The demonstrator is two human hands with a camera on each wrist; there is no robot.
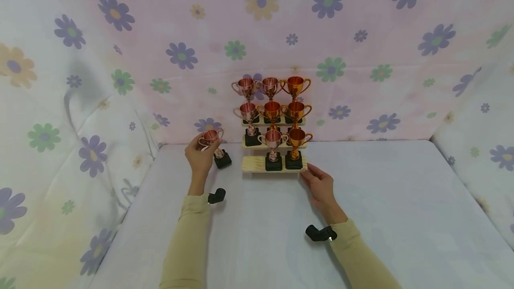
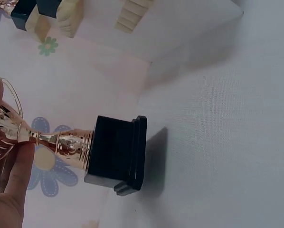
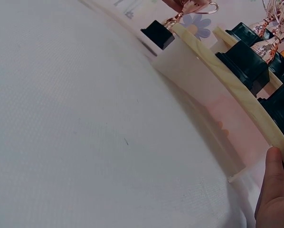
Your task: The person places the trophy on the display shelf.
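Observation:
My left hand grips a rose-gold trophy cup by its bowl, left of a tiered wooden display stand. In the left wrist view, the trophy's black base hangs over the white surface, a shadow beside it. My right hand pinches the right end of the stand's lowest board between thumb and fingers. That board carries a rose-gold trophy and a gold trophy, with bare wood at its left end. Three trophies stand on each of the two higher boards, rose-gold on the left, gold on the right.
A white cloth covers the table. Flower-printed fabric hangs behind it and along both sides. Black wrist-camera mounts sit on both forearms, over light sleeves.

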